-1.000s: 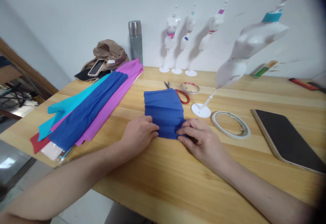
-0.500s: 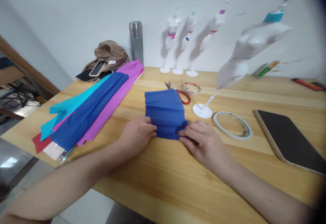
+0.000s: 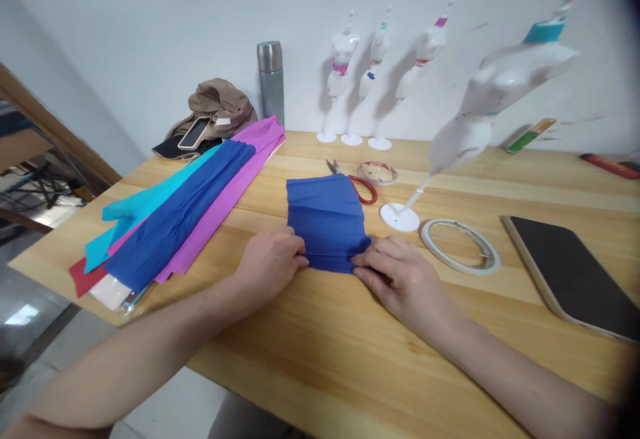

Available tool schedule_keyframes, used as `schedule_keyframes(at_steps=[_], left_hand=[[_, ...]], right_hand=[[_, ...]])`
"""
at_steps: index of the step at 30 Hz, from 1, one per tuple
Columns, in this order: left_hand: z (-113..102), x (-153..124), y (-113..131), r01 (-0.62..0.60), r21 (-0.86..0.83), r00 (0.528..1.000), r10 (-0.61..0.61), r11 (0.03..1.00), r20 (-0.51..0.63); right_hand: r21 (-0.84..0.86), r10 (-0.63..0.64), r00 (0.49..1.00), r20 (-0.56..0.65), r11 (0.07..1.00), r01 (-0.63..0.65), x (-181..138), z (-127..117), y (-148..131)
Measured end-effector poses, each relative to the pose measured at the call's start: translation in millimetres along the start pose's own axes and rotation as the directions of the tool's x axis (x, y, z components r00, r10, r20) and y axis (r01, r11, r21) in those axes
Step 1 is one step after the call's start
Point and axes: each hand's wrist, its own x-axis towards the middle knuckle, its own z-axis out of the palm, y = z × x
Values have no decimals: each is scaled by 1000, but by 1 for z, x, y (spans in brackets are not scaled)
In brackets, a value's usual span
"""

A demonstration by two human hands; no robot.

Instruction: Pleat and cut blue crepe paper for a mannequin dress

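A piece of blue crepe paper (image 3: 326, 216) lies flat on the wooden table, creased along its near edge. My left hand (image 3: 275, 260) pinches its near left corner. At the near right corner, my right hand (image 3: 395, 267) grips the same edge between thumb and fingers. Scissors (image 3: 364, 189) with red handles lie just past the paper, partly covered by it. Right of the paper stands a white mannequin (image 3: 463, 136) with a teal band at its neck. A roll of white tape (image 3: 460, 247) rests beside my right hand.
Long crepe paper strips (image 3: 187, 216) in several colours lie at left. Behind them are a brown cloth bag (image 3: 217, 102), a small phone (image 3: 194, 133) and a thermos (image 3: 271, 86). Smaller mannequins (image 3: 341, 59) line the wall near another tape roll (image 3: 378, 172). A large phone (image 3: 570, 266) lies at right.
The view has shifted slightly, so everything sits a little further right. Both hands keep their hold on the blue paper's near edge, which looks slightly more folded.
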Motion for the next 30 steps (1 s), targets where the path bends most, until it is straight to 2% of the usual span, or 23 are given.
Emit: schedule_keyframes(at_steps=[5, 10, 15, 17, 24, 30], left_hand=[[3, -4, 0, -38, 38, 999, 39, 999, -17], [7, -8, 0, -156, 130, 982, 168, 979, -83], [6, -7, -2, -375, 263, 905, 413, 889, -104], [8, -5, -2, -432, 275, 875, 473, 859, -104], [21, 7, -1, -499, 263, 832, 541, 826, -120], [21, 9, -3, -462, 181, 863, 487, 868, -134]], right_hand=[[1, 2, 1000, 10, 1000, -2, 0, -1, 0], [1, 16, 1000, 21, 1000, -16, 0, -1, -1], [-44, -12, 1000, 26, 999, 13, -1, -1, -2], [-52, -20, 999, 29, 998, 22, -1, -1, -2], [-42, -20, 999, 36, 999, 21, -1, 0, -1], [-30, -11, 999, 40, 999, 13, -2, 0, -1]])
